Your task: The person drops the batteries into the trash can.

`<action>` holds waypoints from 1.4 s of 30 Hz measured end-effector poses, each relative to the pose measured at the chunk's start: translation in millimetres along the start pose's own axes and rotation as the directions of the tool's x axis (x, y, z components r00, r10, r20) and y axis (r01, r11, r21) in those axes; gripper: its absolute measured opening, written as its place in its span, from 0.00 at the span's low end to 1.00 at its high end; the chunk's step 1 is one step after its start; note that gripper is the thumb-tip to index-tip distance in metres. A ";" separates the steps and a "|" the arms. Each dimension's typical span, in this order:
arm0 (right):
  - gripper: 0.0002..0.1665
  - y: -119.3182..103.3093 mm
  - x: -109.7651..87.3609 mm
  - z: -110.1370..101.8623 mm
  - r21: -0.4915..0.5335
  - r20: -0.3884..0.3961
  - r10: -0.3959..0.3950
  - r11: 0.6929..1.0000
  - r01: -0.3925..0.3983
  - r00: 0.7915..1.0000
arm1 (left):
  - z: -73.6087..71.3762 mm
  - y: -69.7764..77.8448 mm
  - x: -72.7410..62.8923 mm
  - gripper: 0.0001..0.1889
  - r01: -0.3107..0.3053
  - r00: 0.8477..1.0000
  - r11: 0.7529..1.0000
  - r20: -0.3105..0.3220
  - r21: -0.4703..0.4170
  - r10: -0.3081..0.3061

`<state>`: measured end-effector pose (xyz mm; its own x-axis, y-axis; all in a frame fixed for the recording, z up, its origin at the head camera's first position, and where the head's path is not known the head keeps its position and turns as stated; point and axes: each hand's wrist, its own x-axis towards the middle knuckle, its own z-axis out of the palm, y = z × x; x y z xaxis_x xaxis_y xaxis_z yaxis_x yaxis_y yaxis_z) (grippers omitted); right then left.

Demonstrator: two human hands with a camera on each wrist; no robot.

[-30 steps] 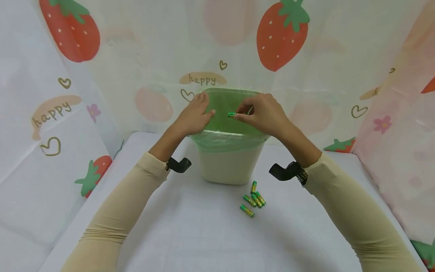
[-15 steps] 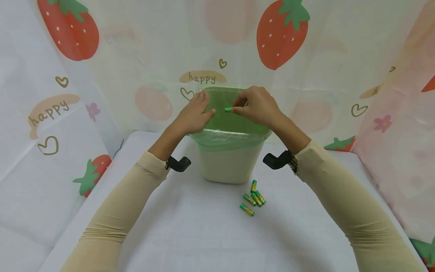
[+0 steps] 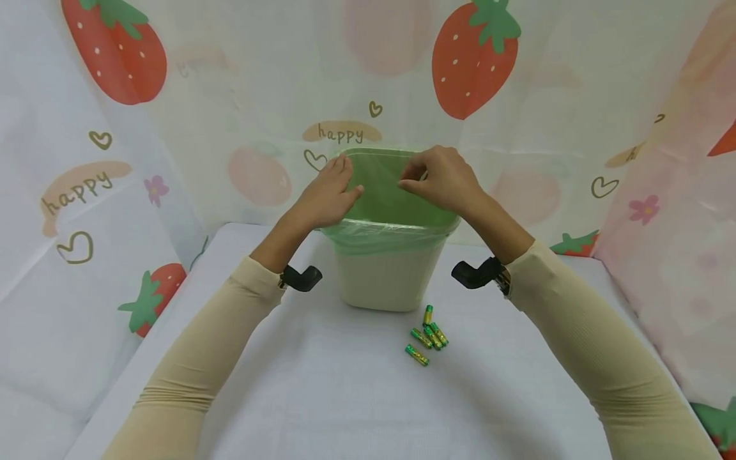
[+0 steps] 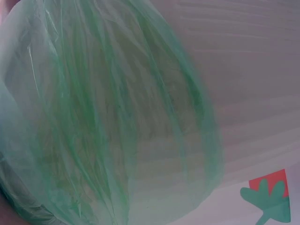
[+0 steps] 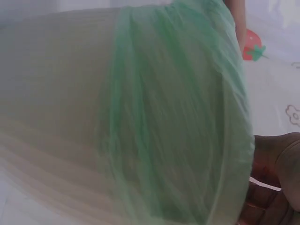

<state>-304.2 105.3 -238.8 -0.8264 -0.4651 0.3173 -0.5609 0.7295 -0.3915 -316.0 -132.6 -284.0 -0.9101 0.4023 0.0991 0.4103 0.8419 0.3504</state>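
Note:
A pale waste bin (image 3: 385,281) lined with a thin green bag (image 3: 391,239) stands between my hands. On its left rim rests my left hand (image 3: 326,195), the fingers fairly straight and the thumb over the opening. My right hand (image 3: 443,179) is above the right part of the opening, with fingers curled and thumb close to the index finger. No battery shows at its fingertips, and the inside of its palm is mostly hidden. Several green and gold batteries (image 3: 427,335) lie on the table in front of the bin. The right wrist view shows the right hand's fingers (image 5: 265,201) beside the bag.
A white cloth covers the table (image 3: 322,396). Behind the bin and at both sides hang curtains (image 3: 276,83) printed with strawberries and hearts. A black wrist camera mount (image 3: 301,279) sticks out from the left cuff, another mount (image 3: 477,273) from the right.
The battery pinched in the right fingertips half a second ago is no longer seen there. The right hand first rose slightly, then shifted a little right. The left hand stayed on the rim.

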 end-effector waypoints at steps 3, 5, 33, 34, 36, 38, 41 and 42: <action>0.09 0.0 -5.0 -2.1 0.005 -0.009 -0.012 1.000 0.012 1.000 | -1.0 -0.3 -0.5 0.37 0.000 1.000 1.000 0.001 -0.003 0.000; 0.09 -0.5 -8.6 -3.8 0.014 -0.018 -0.020 1.000 0.020 1.000 | -1.4 -0.4 -0.6 0.37 -0.001 1.000 1.000 0.000 -0.003 0.001; 0.04 -12.4 -90.0 -6.4 0.114 -0.208 -0.132 0.981 0.158 0.969 | -1.3 -0.7 0.3 0.37 -0.002 1.000 1.000 -0.007 -0.009 0.002; 0.04 -12.5 -92.9 -5.6 0.124 -0.208 -0.130 0.980 0.158 0.969 | -1.0 -1.1 0.5 0.37 -0.002 1.000 1.000 -0.005 -0.009 0.002; 0.04 -12.2 -99.2 -3.6 0.143 -0.210 -0.122 0.978 0.154 0.970 | -1.0 -1.3 0.2 0.37 -0.001 1.000 1.000 -0.002 -0.013 0.001; 0.04 -11.1 -105.9 -0.6 0.148 -0.214 -0.113 0.978 0.146 0.970 | -1.1 -1.5 0.2 0.37 0.000 1.000 1.000 0.001 -0.015 0.000; 0.03 -9.5 -115.8 5.8 0.150 -0.218 -0.101 0.979 0.136 0.971 | -1.9 -1.1 0.0 0.37 0.000 1.000 1.000 0.002 -0.015 0.000; 0.03 -8.8 -118.9 8.4 0.151 -0.218 -0.100 0.979 0.134 0.971 | -2.1 -1.1 0.1 0.37 0.000 1.000 1.000 0.002 -0.014 0.000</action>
<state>-201.4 150.0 -280.3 -0.7357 -0.4151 0.5352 -0.6678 0.5765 -0.4708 -316.7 -134.3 -282.5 -0.9100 0.4030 0.0976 0.4096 0.8368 0.3633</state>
